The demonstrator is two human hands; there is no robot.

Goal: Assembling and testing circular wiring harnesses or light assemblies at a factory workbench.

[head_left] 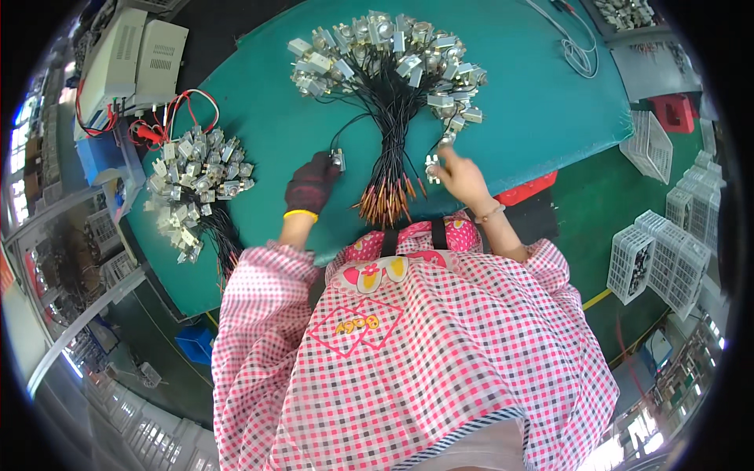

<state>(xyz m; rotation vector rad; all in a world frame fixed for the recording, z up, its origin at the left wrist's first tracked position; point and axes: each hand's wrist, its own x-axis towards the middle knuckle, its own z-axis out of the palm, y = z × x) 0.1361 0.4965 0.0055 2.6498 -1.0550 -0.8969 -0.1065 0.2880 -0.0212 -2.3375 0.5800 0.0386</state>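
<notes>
1. Cam: head-worn, L one of 2 side-by-side fisheyes; pic upright, not mirrored.
2. Looks steeply down & slightly fwd, from above wearer's checked smock (440,345), v. close, filling near part.
3. Green bench (550,86) beyond it, med. range; wire bundle (393,118) approx. mid L–R, twd far side, seen from above.
4. V. wide FOV: takes in floor (581,259) & white crates (675,267) at right, farther off; edges bend, corners black.

Smock (440,377): the checked cloth carries one short printed word in yellow-orange letters (355,324), on the chest side, laid across two squares (339,342) with pink outline.
Instrument boxes (159,64): any marking on these pale housings is too small to be read.
</notes>
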